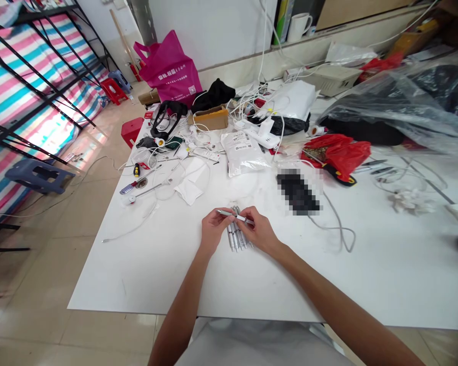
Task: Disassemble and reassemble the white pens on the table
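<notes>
Both my hands hold one silver-and-white pen (pixel 241 218) level above the table, near its middle. My left hand (pixel 212 230) pinches the grey end on the left. The white end on the right is between the closed fingers of my right hand (pixel 260 230). Under the held pen several similar pens (pixel 234 240) lie side by side on the white table (pixel 156 274), partly hidden by my hands.
A white plastic parcel (pixel 245 155) lies beyond my hands, with a folded tissue (pixel 190 188) to its left. A pixelated dark object (pixel 297 192) and a grey cable (pixel 341 227) lie to the right. Screwdrivers (pixel 129 188), a red bag (pixel 338 152) and tangled white cables crowd the back.
</notes>
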A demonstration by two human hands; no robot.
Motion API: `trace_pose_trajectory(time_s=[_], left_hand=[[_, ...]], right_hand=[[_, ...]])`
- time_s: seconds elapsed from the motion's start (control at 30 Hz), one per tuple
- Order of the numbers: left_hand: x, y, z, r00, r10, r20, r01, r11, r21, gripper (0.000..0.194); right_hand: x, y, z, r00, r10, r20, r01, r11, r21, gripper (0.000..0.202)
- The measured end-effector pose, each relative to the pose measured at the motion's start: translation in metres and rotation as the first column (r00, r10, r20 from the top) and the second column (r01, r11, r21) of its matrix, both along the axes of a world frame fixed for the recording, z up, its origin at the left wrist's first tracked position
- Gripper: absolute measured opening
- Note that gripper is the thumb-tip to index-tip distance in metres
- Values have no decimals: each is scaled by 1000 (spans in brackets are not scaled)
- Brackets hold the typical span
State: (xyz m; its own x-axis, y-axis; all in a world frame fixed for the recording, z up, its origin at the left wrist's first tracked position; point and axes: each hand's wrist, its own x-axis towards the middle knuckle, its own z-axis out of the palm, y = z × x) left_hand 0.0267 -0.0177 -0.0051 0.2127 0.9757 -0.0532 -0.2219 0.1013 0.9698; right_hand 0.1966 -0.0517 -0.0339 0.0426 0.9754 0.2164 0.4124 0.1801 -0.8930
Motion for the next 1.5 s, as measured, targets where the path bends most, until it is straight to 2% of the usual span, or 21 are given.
trace_pose_trajectory(time_s=[0.2, 0.4, 0.6, 0.83, 0.9, 1.03, 1.23, 1.37, 1.5], left_hand=[[0, 0, 3, 1000, -5, -7, 5, 1000, 20, 22], [-1, 0, 5, 999, 45, -13, -45, 999, -21, 22], [-2, 1, 4, 998, 61, -5, -61, 998, -4, 22], [-1, 0, 1, 999, 39, -3, -39, 999, -2, 21], [-1, 1, 1, 999, 48, 7, -48, 999, 2, 21], [-3, 2, 0, 998, 66, 20, -66, 998, 7, 22], [-4, 1, -2, 999, 47, 20, -47, 999, 7, 22], [-3, 1, -1, 998, 56, 14, -57, 998, 23, 20], [-3, 1, 1, 999, 49, 14, -49, 999, 12, 21]], right_hand=[[2, 2, 9, 992, 46, 114, -66, 982, 177, 24], [2, 1, 10, 996, 50, 78, -57, 995, 79, 21], [3, 2, 14, 988, 129, 91, -142, 977, 160, 24], [3, 2, 4, 997, 67, 49, -69, 997, 44, 23], [4, 2, 6, 994, 91, 61, -95, 993, 71, 20], [3, 2, 12, 988, 141, 66, -150, 976, 159, 26], [3, 3, 11, 991, 109, 79, -117, 987, 106, 19], [4, 3, 11, 987, 143, 70, -151, 979, 138, 26], [3, 3, 9, 993, 101, 60, -107, 989, 106, 26]])
